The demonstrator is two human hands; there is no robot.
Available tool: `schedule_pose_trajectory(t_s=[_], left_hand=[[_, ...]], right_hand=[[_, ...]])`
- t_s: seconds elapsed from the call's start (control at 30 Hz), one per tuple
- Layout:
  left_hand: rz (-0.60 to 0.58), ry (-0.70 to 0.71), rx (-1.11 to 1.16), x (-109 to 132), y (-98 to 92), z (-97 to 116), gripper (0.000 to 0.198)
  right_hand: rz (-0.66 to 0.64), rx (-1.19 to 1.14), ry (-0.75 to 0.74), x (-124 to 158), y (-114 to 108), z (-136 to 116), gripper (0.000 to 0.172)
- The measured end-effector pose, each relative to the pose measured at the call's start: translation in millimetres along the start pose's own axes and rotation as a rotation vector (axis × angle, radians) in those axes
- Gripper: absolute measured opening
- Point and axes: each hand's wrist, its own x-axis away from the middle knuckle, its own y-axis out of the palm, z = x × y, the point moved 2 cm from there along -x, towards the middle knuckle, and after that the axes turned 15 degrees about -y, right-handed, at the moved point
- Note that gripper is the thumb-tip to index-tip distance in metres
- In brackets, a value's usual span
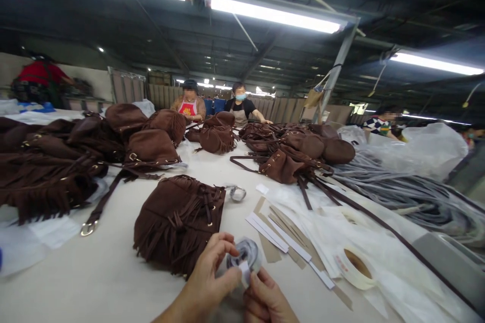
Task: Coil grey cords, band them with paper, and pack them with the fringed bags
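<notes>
The left hand [210, 275] and right hand [267, 297] pinch a coil [250, 250] at the frame's lower centre, right of a fringed bag [178, 224].

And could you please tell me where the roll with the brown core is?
In the head view, the roll lies at the lower right, beside white sheeting, just right of the white strips.

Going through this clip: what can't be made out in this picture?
All in the head view:
Grey coil: make-up unclear; blurred, partly covered by the left hand and right hand.
Right wrist: cut off by the bottom edge.
Tape roll: its red print is too small and blurred to read.
Left bag pile: full extent cut off by the left edge.
</notes>
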Motion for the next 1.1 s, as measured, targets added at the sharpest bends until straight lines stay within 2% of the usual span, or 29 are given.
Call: schedule_pose_trajectory(t_s=[0.07, 0.17, 0.27, 0.4, 0.47, 0.53, 0.63, 0.77, 0.9, 1.0, 1.1], left_hand=[[0.032, 0.007, -0.047, 1.2, -0.9, 7.0, 0.011], [0.086, 0.045, -0.153, 2.9, 1.4, 16.2, 0.015], [0.120, 0.155, -0.265, 4.3, 6.3, 17.4, 0.017], [0.153, 0.333, -0.465, 5.6, 13.3, 9.0, 0.022], [0.171, 0.339, -0.521, 5.1, 14.5, 5.8, 0.023], [0.195, 0.282, -0.498, 3.9, 13.7, 5.3, 0.023], [0.216, 0.180, -0.404, 2.2, 11.9, 7.5, 0.023], [0.232, 0.149, -0.354, 3.2, 13.2, 9.2, 0.022], [0.243, 0.241, -0.403, 7.6, 15.0, 9.3, 0.025], [0.207, 0.305, -0.492, 10.7, 13.2, 4.0, 0.029], [0.181, 0.541, -0.689, 13.3, 13.8, -9.5, 0.018]], right_hand=[[0.007, 0.012, -0.005, 0.5, 0.9, 0.8, 0.042], [0.056, 0.047, -0.025, 3.2, 5.9, 1.7, 0.048], [0.141, 0.088, -0.035, 5.0, 13.0, 1.9, 0.053], [0.367, 0.122, 0.020, 2.8, 21.3, 0.9, 0.065], [0.480, 0.137, 0.047, 1.0, 25.2, -0.1, 0.068], [0.529, 0.164, 0.025, -0.9, 28.9, -1.1, 0.065], [0.540, 0.198, -0.034, -2.3, 32.4, -0.6, 0.062], [0.520, 0.220, -0.063, -1.7, 35.6, 1.7, 0.073], [0.514, 0.223, -0.060, -1.9, 36.6, 2.5, 0.079], [0.543, 0.252, -0.046, -5.7, 29.7, 6.2, 0.080], [0.473, 0.315, -0.001, -13.7, 18.1, 13.2, 0.079]])
